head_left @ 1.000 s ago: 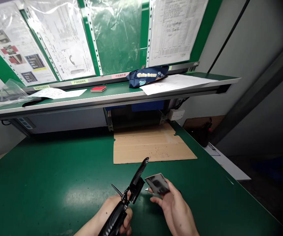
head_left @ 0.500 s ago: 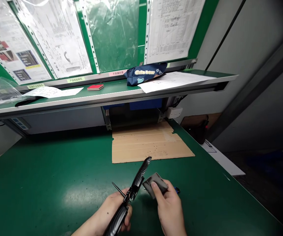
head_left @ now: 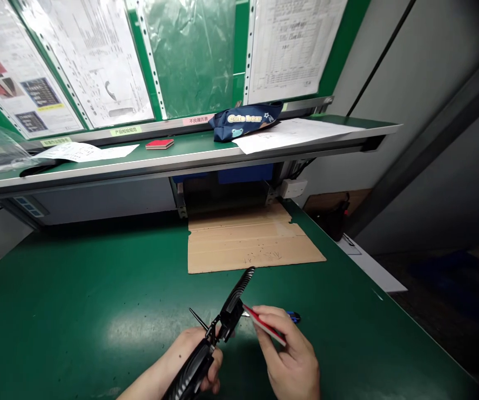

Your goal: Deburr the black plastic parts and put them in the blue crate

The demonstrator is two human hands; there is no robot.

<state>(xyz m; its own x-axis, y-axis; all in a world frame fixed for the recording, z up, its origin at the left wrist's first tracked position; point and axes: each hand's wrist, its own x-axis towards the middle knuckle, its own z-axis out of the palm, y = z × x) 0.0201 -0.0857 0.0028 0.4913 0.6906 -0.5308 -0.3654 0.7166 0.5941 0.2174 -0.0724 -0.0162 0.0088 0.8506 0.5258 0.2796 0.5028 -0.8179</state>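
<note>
The left hand has its grip closed round a long black part, with the fingers curled under it. The black part leans up and away from the person, in the air over the green bench. It has a ribbed tip, a boxy bit in the middle, and a thin rod poking out to the left. The right hand has its grip pinched on a thin pad, with the thumb on one side and the fingers on the other. The pad is red on one face and pale grey on the other, and it is tilted on its edge. Its far end comes right up to the boxy bit, but I can't tell if they touch. Just past the right hand, a blue and black tool lies on the bench, partly hidden by the fingers. Farther back, a flat sheet of cardboard lies on the bench, with dark specks on it. Up on the shelf sit a small red block, a blue pouch and a big white paper, with the pouch lying partly over the paper.
</note>
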